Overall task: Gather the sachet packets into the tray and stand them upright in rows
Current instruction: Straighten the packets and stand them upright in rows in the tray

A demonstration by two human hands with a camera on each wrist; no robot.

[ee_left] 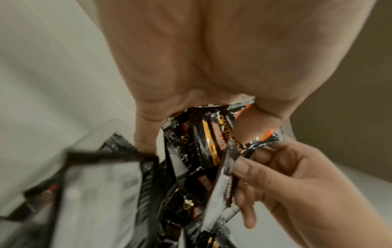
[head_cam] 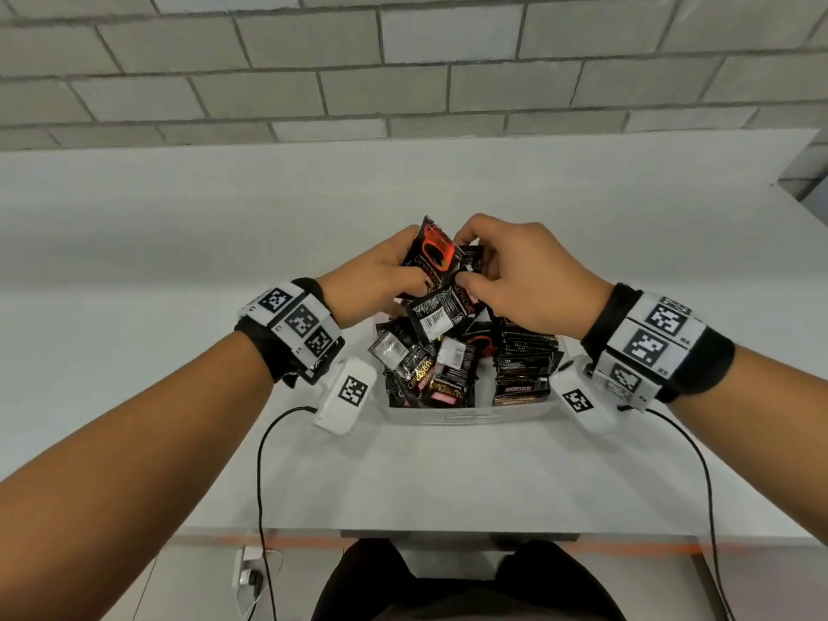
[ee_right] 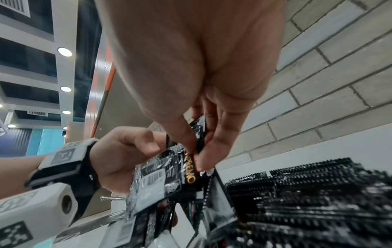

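Both hands work above the far end of the white tray (head_cam: 466,416) on the desk (head_cam: 179,244), raised so packets can be squared before going down. The left hand (head_cam: 372,280) has its grip closed round a fanned bunch of sachets (head_cam: 432,257); the right hand (head_cam: 524,280) pinches one sachet from that bunch (likely to turn it). A neat upright row (head_cam: 526,365) fills the tray's right side, a loose heap (head_cam: 425,365) its left.
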